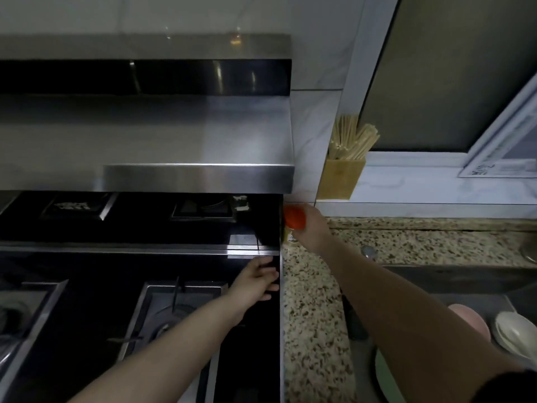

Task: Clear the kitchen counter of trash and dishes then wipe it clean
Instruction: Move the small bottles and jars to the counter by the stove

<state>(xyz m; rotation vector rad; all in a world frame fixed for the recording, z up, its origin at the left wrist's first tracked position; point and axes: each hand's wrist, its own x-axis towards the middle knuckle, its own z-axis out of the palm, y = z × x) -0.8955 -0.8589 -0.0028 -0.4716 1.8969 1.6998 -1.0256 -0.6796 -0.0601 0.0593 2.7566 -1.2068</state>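
The counter (313, 301) is speckled stone, brown, black and cream, and runs between the black stove (116, 286) and the sink (436, 286). At its back corner the right hand (312, 228) has its fingers wrapped round a bottle with a red cap (294, 218). The left hand (257, 282) rests on the stove edge, fingers straight

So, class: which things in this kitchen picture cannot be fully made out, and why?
- Red-capped bottle, head view: body hidden by the right hand, blurred.
- Pink bowl: largely behind the right forearm.
- Green plate: cut by the bottom edge.
- Left burner: cut by the left edge, dark.
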